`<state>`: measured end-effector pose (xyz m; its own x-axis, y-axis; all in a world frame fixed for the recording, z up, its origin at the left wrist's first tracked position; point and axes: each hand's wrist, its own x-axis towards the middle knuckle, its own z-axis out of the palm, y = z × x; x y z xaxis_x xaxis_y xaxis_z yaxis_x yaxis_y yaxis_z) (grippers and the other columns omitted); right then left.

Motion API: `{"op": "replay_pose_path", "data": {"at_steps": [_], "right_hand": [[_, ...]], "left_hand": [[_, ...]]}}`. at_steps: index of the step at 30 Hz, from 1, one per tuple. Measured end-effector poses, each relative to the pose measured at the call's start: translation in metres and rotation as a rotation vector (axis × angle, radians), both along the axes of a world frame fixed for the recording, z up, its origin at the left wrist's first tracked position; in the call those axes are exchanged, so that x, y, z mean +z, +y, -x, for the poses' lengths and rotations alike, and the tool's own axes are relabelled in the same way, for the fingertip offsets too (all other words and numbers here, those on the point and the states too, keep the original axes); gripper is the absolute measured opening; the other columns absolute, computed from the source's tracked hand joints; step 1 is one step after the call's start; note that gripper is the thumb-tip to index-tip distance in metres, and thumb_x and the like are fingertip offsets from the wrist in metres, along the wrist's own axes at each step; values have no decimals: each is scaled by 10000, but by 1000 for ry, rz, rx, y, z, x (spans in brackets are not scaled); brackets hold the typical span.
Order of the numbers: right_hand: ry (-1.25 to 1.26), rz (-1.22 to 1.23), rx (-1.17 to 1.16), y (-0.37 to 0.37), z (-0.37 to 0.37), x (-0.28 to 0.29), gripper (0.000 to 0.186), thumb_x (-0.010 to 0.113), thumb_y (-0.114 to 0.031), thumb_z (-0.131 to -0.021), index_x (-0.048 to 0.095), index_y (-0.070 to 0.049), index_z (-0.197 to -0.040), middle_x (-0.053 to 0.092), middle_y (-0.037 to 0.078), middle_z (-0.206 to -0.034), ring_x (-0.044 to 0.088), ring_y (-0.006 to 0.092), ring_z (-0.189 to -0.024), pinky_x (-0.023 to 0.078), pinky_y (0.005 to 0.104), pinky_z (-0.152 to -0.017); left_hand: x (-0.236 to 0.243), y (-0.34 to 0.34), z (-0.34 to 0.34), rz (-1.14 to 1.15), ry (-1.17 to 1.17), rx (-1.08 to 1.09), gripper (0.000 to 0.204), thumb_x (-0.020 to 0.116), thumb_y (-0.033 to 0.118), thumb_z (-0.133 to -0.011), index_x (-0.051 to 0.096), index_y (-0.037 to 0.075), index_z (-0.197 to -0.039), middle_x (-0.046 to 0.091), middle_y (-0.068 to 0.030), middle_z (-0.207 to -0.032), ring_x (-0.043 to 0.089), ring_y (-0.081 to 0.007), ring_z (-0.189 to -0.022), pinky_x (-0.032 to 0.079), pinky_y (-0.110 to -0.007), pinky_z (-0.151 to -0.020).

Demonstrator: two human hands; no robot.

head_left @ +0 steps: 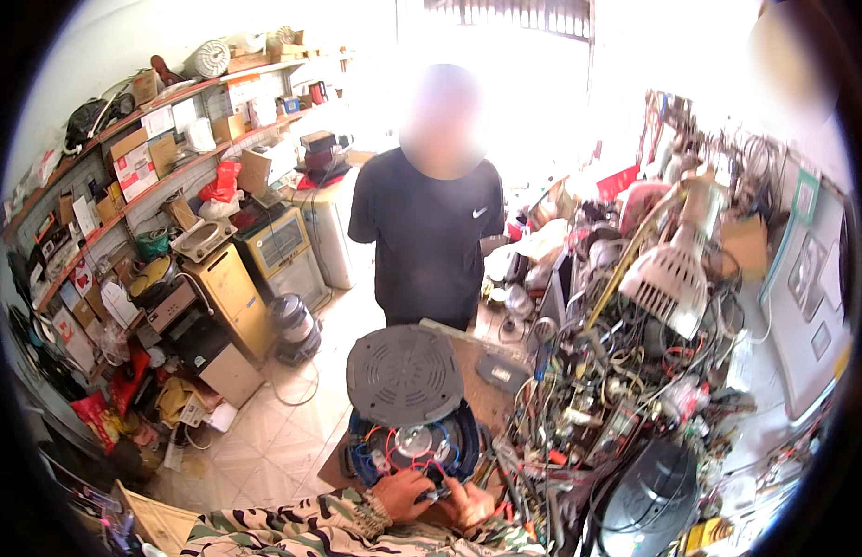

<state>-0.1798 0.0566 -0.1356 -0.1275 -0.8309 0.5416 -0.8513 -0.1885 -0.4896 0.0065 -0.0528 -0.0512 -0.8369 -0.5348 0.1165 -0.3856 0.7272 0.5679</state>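
Observation:
A round, dark blue electric appliance (472, 444) lies open on the workbench, its inside facing up. Red, blue and white wires run around a shiny metal disc (413, 441) in its middle. The slotted dark grey bottom cover (404, 375) leans up at the far side. At the near rim, my left hand (403, 494) has its fingers curled and closed. Close beside it is my right hand (469, 504), its fingers pinched together near the wires. A small dark piece shows between the two hands; its kind is too small to tell.
A person in a black T-shirt (426, 232) stands across the bench (477, 357). Tools, cables and parts (589, 399) crowd the right side, with a white slotted lamp (668, 283) above. A black rounded housing (649, 497) sits near right. Loaded shelves (171, 172) line the left wall.

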Motion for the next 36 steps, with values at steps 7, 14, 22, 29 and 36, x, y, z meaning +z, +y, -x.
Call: {"op": "replay_pose_path", "data": {"at_steps": [7,14,22,29,36], "right_hand": [[108,183,142,-5,12,5,612,791,-177,-824,582,54,-1350,645,165,-803,621,301,-585,510,421,-508],[153,230,200,-10,12,29,484,769,-180,-843,638,41,-1253,598,136,-743,566,279,-539,461,410,-481],[157,444,-197,-25,-15,13,242,759,-270,-707,734,-147,-915,423,55,-514,445,264,-387,302,398,-366],[154,380,-184,-25,-16,9,219,738,-348,-795,708,-153,-889,365,43,-514,403,244,-369,252,390,-354],[129,214,-137,-12,-8,-9,456,816,-494,-694,719,-123,-940,418,44,-561,475,250,-430,329,396,-385]], "left_hand": [[-1,2,-2,-73,-10,-20,290,752,273,-844,661,114,-1069,619,-110,-989,643,-344,-983,559,-465,-783],[-17,-3,-5,-76,110,-63,257,741,256,-861,650,83,-1028,613,-133,-955,643,-364,-937,546,-479,-790],[-19,0,-3,-83,137,-41,250,756,234,-845,638,74,-997,590,-140,-929,639,-371,-893,546,-482,-744],[-14,1,-5,-73,103,-17,247,767,225,-853,655,77,-1016,580,-139,-912,640,-368,-866,539,-480,-722],[-4,0,2,-12,62,1,194,733,180,-837,634,74,-966,577,-133,-914,637,-348,-863,549,-462,-706]]}}
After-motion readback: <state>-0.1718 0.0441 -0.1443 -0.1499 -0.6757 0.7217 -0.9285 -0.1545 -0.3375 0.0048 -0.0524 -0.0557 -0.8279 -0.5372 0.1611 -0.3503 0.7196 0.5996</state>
